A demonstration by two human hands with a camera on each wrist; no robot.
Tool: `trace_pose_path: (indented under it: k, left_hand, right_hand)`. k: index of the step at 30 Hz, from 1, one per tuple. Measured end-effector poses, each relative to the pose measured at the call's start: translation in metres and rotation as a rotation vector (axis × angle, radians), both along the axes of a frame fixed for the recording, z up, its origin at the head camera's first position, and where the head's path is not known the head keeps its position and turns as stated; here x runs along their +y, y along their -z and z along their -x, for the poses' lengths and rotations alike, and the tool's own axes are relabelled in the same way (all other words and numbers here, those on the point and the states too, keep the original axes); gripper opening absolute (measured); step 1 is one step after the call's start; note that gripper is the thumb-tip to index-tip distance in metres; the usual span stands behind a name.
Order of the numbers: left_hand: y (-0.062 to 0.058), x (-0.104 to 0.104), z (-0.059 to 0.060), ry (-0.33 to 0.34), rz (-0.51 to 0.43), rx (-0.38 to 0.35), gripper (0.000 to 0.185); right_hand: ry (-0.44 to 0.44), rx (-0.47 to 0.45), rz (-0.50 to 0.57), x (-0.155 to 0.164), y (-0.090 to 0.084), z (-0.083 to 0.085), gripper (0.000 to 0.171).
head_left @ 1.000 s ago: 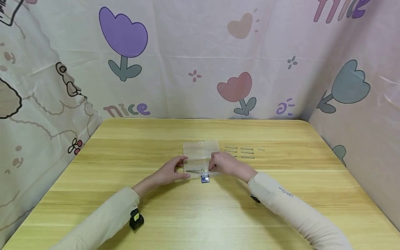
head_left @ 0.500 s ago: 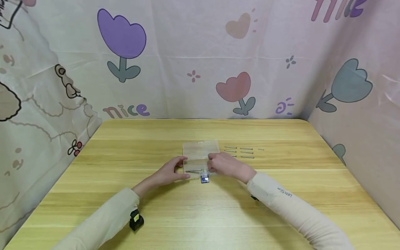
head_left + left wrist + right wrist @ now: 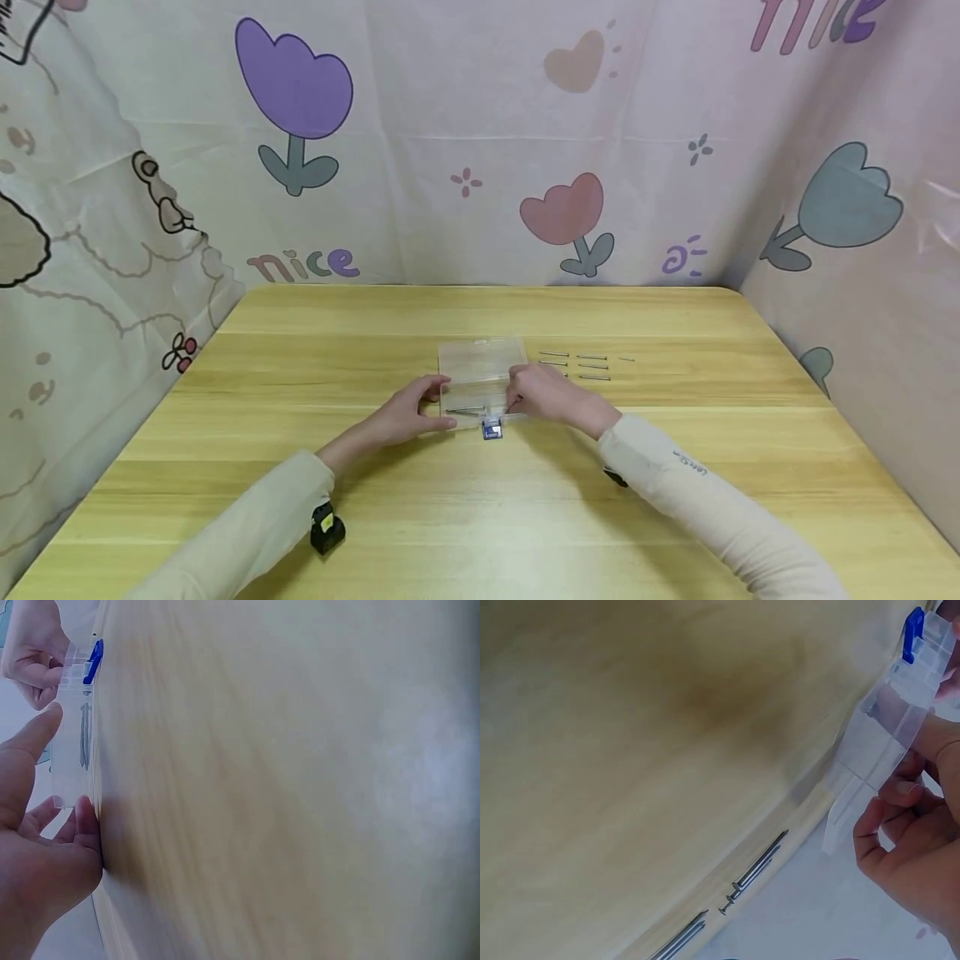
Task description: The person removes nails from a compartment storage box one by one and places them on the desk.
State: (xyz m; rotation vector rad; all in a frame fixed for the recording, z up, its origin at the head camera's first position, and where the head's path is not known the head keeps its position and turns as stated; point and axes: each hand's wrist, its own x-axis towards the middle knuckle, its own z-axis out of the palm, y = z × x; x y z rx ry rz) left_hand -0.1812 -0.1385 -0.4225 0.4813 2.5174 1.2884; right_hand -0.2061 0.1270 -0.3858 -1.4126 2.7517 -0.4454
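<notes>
At the centre of the head view, on the wooden desk (image 3: 480, 517), sits a clear plastic box (image 3: 480, 375) with its lid raised toward the back; the left hand (image 3: 408, 412) braces the box's left end, thumb and fingers (image 3: 37, 731) spread and straight against it, seemingly to steady it; the right hand (image 3: 551, 396) curls its fingers (image 3: 892, 802) round the right edge, pinching the thin wall. The box is transparent and shallow, with a blue latch (image 3: 491, 429) at its front and nails (image 3: 467, 409) lying inside; further nails (image 3: 581, 367) lie in rows just right of it.
</notes>
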Motion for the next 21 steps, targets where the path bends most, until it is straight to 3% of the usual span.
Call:
trace_pose_path:
  k: [5, 13, 21]
  left_hand:
    - [-0.0010, 0.0002, -0.0002, 0.008, 0.001, 0.008, 0.071]
    - [-0.0015, 0.0005, -0.0017, -0.002, -0.004, 0.003, 0.071]
    - [-0.0015, 0.0002, -0.0012, -0.002, -0.008, 0.004, 0.071]
  right_hand:
    - [0.011, -0.010, -0.011, 0.0010, 0.0012, 0.0008, 0.005]
    - [-0.066, 0.003, -0.043, 0.0022, -0.0015, 0.0030, 0.006]
    - [-0.060, -0.072, -0.049, 0.0052, -0.0063, 0.0022, 0.004]
